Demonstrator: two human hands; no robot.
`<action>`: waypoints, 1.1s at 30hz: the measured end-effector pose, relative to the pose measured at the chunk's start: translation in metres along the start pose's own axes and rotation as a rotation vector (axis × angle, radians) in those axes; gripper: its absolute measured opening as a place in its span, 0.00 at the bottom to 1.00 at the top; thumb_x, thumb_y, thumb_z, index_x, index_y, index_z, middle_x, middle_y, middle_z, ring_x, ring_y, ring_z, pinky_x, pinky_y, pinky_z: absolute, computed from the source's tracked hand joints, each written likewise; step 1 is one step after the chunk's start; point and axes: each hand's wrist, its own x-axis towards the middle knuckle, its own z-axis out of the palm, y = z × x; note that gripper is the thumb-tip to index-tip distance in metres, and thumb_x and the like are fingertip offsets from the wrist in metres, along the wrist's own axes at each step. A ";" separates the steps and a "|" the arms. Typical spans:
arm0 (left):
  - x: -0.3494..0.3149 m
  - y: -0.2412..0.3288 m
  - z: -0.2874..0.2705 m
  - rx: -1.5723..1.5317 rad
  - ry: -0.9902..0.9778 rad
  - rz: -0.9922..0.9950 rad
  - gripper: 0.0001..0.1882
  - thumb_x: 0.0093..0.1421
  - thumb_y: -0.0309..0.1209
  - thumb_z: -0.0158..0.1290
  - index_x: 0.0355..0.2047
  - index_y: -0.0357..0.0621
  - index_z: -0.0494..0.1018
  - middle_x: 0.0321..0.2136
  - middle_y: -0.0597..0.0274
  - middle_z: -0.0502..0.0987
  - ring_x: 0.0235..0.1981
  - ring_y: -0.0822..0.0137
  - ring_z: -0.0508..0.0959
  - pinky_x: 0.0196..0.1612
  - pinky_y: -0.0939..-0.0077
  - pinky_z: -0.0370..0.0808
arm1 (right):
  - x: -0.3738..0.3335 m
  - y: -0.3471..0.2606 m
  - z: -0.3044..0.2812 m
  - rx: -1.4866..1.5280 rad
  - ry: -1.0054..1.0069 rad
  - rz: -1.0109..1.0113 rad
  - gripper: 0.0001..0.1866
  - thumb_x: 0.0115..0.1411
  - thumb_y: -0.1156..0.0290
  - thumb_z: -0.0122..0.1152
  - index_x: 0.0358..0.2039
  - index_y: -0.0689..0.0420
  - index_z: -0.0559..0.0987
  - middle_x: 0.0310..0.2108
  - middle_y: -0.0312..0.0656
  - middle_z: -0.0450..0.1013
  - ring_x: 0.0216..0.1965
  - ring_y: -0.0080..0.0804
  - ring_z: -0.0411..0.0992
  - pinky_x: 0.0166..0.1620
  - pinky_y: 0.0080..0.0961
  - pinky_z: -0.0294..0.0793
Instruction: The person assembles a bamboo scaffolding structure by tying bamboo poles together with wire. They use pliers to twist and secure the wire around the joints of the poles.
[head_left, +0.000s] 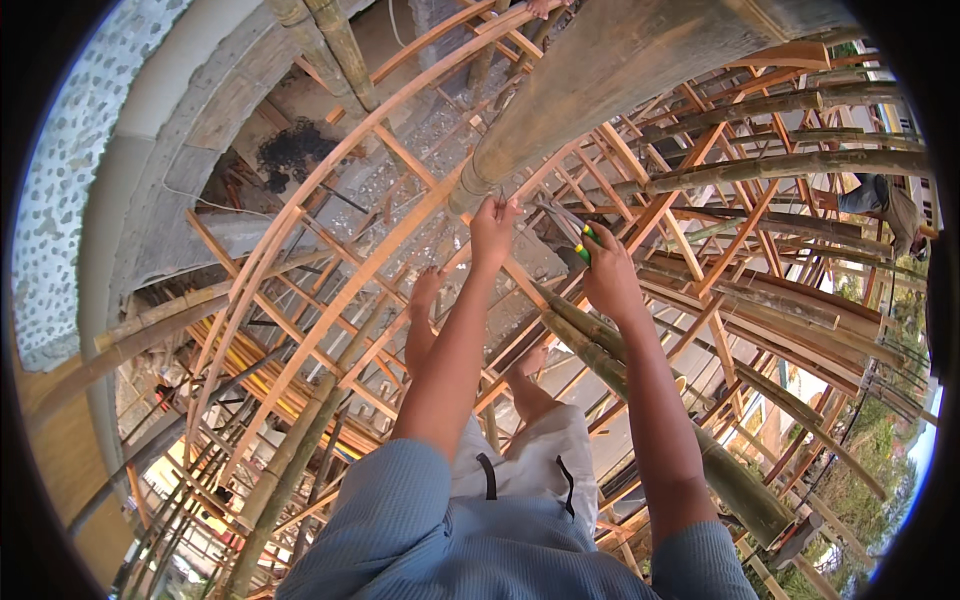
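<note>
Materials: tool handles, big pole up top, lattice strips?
Tool handles: likely smooth plastic or rubber, judging by bright green-yellow color.
Pole: probably bamboo, matte; round, tan-brown, ring near its lower end.
Lattice strips: apparently bare wood; flat faces, orange-brown, no visible coating.

1. Your left forearm (445,345) reaches forward, angled slightly right.
2. Left hand (490,235) leads, fingers bent; tips too small to read.
3. Your right forearm (660,410) runs forward, leaning inward.
4. Right hand (612,275) lies nearer you, fingers wrapped in a grip.
5. Hands near each other, apart.
</note>
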 end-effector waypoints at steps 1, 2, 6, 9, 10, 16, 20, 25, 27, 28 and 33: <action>-0.005 0.006 0.005 -0.067 -0.052 -0.046 0.16 0.67 0.39 0.48 0.38 0.34 0.72 0.25 0.58 0.79 0.29 0.71 0.78 0.34 0.75 0.72 | 0.011 0.003 0.011 -0.015 0.028 0.014 0.25 0.50 0.82 0.51 0.51 0.62 0.74 0.60 0.48 0.63 0.60 0.48 0.62 0.61 0.45 0.62; -0.012 0.014 0.009 -0.131 -0.097 -0.093 0.15 0.68 0.37 0.46 0.38 0.35 0.72 0.23 0.59 0.78 0.26 0.73 0.77 0.32 0.76 0.71 | 0.020 0.004 0.021 -0.026 0.054 0.022 0.24 0.50 0.83 0.51 0.50 0.63 0.75 0.60 0.48 0.63 0.60 0.48 0.62 0.61 0.43 0.62; -0.013 -0.015 0.012 -0.054 0.001 0.012 0.15 0.71 0.33 0.39 0.38 0.36 0.72 0.19 0.63 0.73 0.19 0.76 0.71 0.24 0.78 0.65 | 0.033 -0.014 0.051 -0.080 0.007 0.032 0.26 0.52 0.81 0.50 0.54 0.63 0.72 0.63 0.46 0.58 0.65 0.44 0.55 0.65 0.57 0.52; -0.013 -0.027 0.016 0.034 0.090 0.139 0.15 0.71 0.32 0.38 0.39 0.36 0.72 0.18 0.63 0.71 0.18 0.75 0.70 0.24 0.75 0.66 | 0.031 -0.026 0.073 -0.117 0.056 0.060 0.25 0.52 0.80 0.51 0.54 0.62 0.72 0.64 0.45 0.57 0.66 0.45 0.54 0.66 0.59 0.49; -0.014 -0.027 0.016 0.056 0.076 0.118 0.15 0.71 0.32 0.37 0.40 0.36 0.72 0.19 0.62 0.72 0.19 0.73 0.71 0.25 0.74 0.67 | 0.030 -0.029 0.079 -0.125 0.076 0.071 0.25 0.52 0.80 0.52 0.54 0.62 0.72 0.64 0.44 0.57 0.66 0.45 0.54 0.66 0.60 0.49; -0.024 -0.014 0.017 0.108 0.089 0.188 0.12 0.67 0.29 0.38 0.38 0.35 0.70 0.22 0.51 0.73 0.24 0.58 0.74 0.31 0.65 0.70 | 0.026 -0.034 0.094 -0.107 0.131 0.147 0.21 0.55 0.76 0.53 0.52 0.57 0.75 0.60 0.42 0.61 0.59 0.42 0.60 0.60 0.55 0.57; -0.029 -0.014 0.008 -0.037 0.008 0.205 0.08 0.62 0.27 0.40 0.34 0.33 0.65 0.21 0.48 0.69 0.22 0.53 0.71 0.28 0.62 0.68 | 0.023 -0.043 0.082 -0.159 0.106 0.158 0.19 0.55 0.76 0.53 0.48 0.52 0.77 0.56 0.41 0.64 0.55 0.42 0.63 0.55 0.50 0.61; -0.026 -0.030 0.000 -0.340 -0.144 0.113 0.17 0.64 0.36 0.38 0.39 0.33 0.68 0.23 0.62 0.67 0.24 0.69 0.68 0.28 0.71 0.66 | 0.022 -0.044 0.082 -0.065 0.129 0.107 0.15 0.54 0.75 0.53 0.44 0.56 0.77 0.51 0.47 0.67 0.48 0.48 0.68 0.50 0.46 0.66; -0.031 -0.030 -0.001 -0.443 -0.147 0.010 0.22 0.68 0.43 0.37 0.43 0.33 0.69 0.24 0.65 0.68 0.26 0.71 0.67 0.29 0.75 0.65 | 0.025 -0.043 0.089 0.215 0.190 0.113 0.14 0.54 0.72 0.54 0.41 0.60 0.76 0.45 0.52 0.69 0.43 0.53 0.70 0.45 0.47 0.68; -0.031 -0.029 -0.001 -0.426 -0.131 0.054 0.25 0.68 0.46 0.36 0.45 0.33 0.68 0.25 0.66 0.68 0.26 0.72 0.68 0.30 0.76 0.65 | 0.026 -0.044 0.092 0.357 0.221 0.114 0.13 0.54 0.71 0.55 0.40 0.62 0.75 0.42 0.55 0.71 0.40 0.56 0.71 0.43 0.47 0.70; -0.033 -0.026 -0.004 -0.342 -0.095 0.134 0.34 0.69 0.56 0.33 0.53 0.34 0.66 0.30 0.65 0.71 0.29 0.73 0.69 0.35 0.78 0.67 | 0.031 -0.061 0.090 0.429 -0.025 0.406 0.16 0.52 0.63 0.61 0.32 0.65 0.73 0.29 0.61 0.74 0.36 0.59 0.74 0.40 0.47 0.72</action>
